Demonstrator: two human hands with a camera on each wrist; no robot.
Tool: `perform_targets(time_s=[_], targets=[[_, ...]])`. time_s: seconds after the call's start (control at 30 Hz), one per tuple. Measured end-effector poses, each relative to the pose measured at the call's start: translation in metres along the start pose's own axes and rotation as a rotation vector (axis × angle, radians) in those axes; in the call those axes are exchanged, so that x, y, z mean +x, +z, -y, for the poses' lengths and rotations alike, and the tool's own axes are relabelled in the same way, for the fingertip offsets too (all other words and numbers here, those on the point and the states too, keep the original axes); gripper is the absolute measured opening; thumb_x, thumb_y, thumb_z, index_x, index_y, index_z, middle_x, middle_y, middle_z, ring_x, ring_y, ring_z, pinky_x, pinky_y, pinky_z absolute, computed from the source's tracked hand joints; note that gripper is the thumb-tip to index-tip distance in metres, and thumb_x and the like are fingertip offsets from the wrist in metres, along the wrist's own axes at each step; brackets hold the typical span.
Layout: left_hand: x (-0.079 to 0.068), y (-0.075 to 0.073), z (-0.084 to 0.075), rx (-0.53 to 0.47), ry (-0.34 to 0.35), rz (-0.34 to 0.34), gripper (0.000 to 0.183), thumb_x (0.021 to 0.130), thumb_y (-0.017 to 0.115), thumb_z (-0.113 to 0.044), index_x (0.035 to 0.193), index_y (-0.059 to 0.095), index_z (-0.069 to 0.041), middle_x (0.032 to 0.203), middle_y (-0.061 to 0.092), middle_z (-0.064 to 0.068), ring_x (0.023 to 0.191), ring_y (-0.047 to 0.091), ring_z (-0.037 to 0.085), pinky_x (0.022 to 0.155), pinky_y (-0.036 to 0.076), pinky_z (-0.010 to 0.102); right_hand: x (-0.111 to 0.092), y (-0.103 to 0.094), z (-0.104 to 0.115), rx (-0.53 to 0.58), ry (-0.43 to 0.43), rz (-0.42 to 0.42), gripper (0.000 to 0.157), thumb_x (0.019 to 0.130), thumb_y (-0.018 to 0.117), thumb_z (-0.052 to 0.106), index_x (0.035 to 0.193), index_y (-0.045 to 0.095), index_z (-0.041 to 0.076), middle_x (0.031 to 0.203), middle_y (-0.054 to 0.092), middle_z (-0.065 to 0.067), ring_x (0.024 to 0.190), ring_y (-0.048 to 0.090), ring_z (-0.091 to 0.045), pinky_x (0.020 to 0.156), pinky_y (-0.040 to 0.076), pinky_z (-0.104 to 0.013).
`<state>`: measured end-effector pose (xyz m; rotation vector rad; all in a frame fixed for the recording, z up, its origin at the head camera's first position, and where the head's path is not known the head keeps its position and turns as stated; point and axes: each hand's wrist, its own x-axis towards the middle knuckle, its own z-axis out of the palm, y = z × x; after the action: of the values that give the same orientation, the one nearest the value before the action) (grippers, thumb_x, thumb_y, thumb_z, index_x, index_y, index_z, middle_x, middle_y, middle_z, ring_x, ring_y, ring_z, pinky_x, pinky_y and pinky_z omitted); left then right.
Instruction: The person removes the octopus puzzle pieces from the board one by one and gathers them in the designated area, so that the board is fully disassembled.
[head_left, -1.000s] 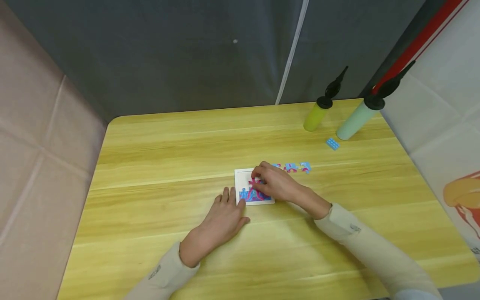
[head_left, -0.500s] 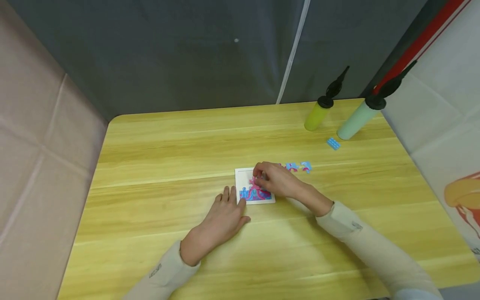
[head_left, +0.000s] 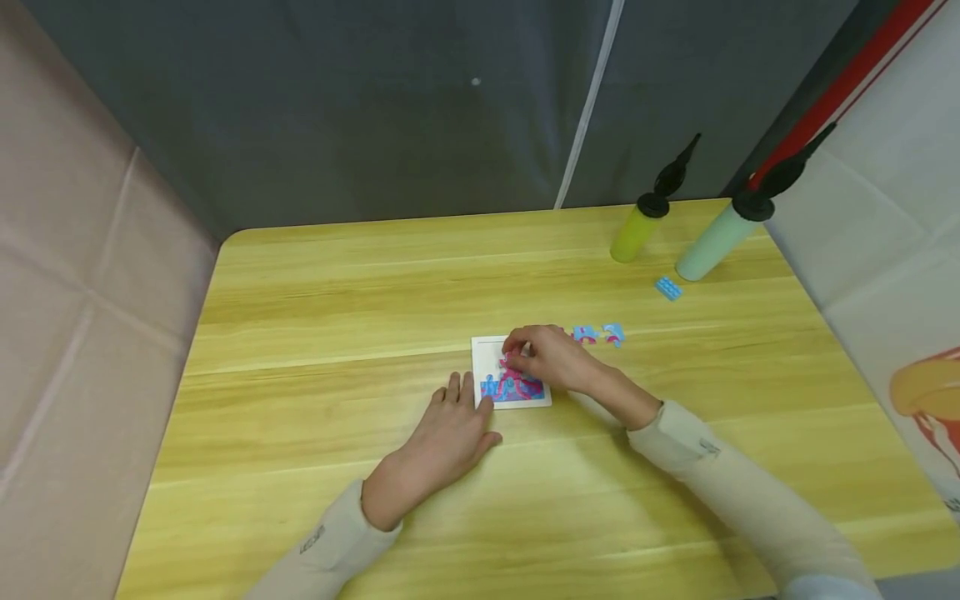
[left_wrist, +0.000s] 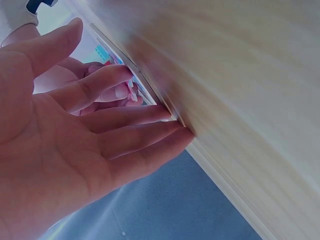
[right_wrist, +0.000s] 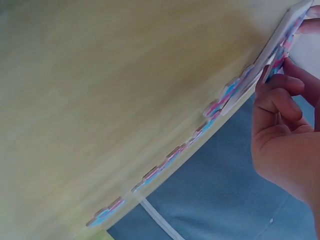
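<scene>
Soft, diffuse light fills the head view: a pale sheen lies on the desk [head_left: 525,487] below the fingers [head_left: 454,389], a faint shadow beside the right sleeve [head_left: 720,471]. Wide-angle stretch slants the left wall [head_left: 67,275] well outside the fingers. The left wrist view glows hazily behind the fingers; the right one is dim, the desk blurred beside them.

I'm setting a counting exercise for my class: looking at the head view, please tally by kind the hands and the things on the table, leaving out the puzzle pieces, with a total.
Hands: 2 (left hand, right hand)
Black-topped cylinders: 2 (yellow-green cylinder, pale green cylinder)
Blue toy brick: 1
White puzzle tray: 1
Total: 6
</scene>
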<state>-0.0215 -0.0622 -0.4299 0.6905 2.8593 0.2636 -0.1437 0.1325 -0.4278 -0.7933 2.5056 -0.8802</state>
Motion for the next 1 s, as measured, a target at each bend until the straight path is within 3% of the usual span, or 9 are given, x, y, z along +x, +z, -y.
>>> perform_targets(time_s=[0.17, 0.4, 1.0], targets=[[0.0008, -0.0002, -0.0005, 0.001, -0.003, -0.006, 0.052, 0.1, 0.065, -0.045, 0.129, 0.064, -0.002, 0.144, 0.052, 0.039, 0.138, 0.049, 0.056, 0.107, 0.049, 0.059, 0.002, -0.0027, -0.0014, 0.082, 0.027, 0.004, 0.005, 0.096, 0.07, 0.014, 0.098, 0.075, 0.013, 0.089, 0.071, -0.001, 0.068, 0.056, -0.011, 0.065, 0.048, -0.027], [0.0006, -0.0004, -0.0011, -0.002, -0.003, 0.002, 0.053, 0.101, 0.064, -0.045, 0.13, 0.064, -0.002, 0.145, 0.051, 0.039, 0.139, 0.048, 0.056, 0.107, 0.048, 0.059, 0.0036, -0.0043, -0.0047, 0.147, 0.054, 0.026, 0.006, 0.097, 0.069, 0.015, 0.096, 0.075, 0.015, 0.088, 0.069, -0.001, 0.068, 0.054, -0.013, 0.064, 0.047, -0.028], [0.0012, 0.0003, 0.0, 0.025, 0.007, -0.013, 0.05, 0.1, 0.065, -0.045, 0.126, 0.065, -0.002, 0.143, 0.053, 0.039, 0.137, 0.05, 0.055, 0.105, 0.051, 0.059, 0.0059, -0.0084, -0.0023, 0.188, 0.063, 0.03, 0.008, 0.098, 0.07, 0.017, 0.1, 0.076, 0.012, 0.095, 0.074, -0.002, 0.084, 0.063, -0.014, 0.077, 0.053, -0.029]])
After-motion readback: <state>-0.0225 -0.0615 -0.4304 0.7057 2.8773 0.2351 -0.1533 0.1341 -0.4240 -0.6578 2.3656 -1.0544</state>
